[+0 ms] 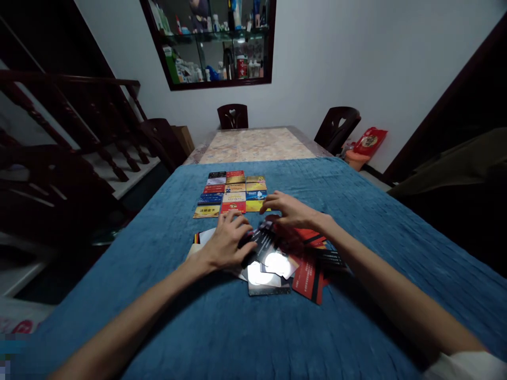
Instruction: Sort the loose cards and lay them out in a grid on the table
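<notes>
A loose, overlapping pile of cards lies on the blue cloth, among them a black card [263,244], a red card [307,278] and a silvery card [269,289] with bright glare. My left hand [226,241] rests over the pile's left part, fingers bent and apart, thumb stretched out. Beneath its fingertips something dark is blurred. At the pile's far side hovers my right hand [292,210], palm down, its fingers curved and spread over blurred cards. Beyond both hands several cards form neat, overlapping columns, with a yellow card [206,211] at the near left and a blue card [255,195] on the right.
The blue cloth [166,311] covers the near part of a long table whose patterned top [253,144] shows at the far end. Dark chairs [233,116] stand around it. A wooden railing [71,79] is at left, a red bag [370,141] at right.
</notes>
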Action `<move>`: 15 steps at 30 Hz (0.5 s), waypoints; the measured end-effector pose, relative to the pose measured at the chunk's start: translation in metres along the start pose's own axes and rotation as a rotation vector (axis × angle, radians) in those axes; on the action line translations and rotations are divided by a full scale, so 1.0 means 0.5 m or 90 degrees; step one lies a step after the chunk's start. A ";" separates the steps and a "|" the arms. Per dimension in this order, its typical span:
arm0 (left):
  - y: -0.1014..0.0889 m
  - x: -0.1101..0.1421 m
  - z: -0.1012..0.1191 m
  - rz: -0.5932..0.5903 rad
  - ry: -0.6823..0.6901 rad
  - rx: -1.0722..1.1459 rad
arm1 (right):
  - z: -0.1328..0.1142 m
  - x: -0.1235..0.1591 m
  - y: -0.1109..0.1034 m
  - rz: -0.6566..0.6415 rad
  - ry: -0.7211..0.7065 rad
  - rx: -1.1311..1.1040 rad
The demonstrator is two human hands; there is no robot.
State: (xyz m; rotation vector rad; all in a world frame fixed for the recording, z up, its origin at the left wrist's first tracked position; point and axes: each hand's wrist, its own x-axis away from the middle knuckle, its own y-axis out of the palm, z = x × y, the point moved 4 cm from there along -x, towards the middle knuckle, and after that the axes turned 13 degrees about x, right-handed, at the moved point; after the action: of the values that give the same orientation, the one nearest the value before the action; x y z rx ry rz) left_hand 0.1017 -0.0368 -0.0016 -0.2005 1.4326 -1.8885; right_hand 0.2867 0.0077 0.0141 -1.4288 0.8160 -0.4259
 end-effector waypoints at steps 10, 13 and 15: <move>0.040 0.029 0.056 -0.033 -0.026 -0.020 | -0.084 0.105 0.042 -0.047 -0.017 -0.051; 0.042 0.034 0.060 -0.025 -0.031 -0.004 | -0.088 0.117 0.048 -0.053 -0.011 -0.049; 0.042 0.037 0.064 -0.021 -0.025 -0.001 | -0.090 0.122 0.047 -0.048 -0.018 -0.049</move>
State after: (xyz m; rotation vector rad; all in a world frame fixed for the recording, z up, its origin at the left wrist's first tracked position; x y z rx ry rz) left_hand 0.1152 -0.0750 -0.0139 -0.2619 1.4134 -1.9002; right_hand 0.2903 -0.0636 -0.0204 -1.5371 0.7644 -0.4351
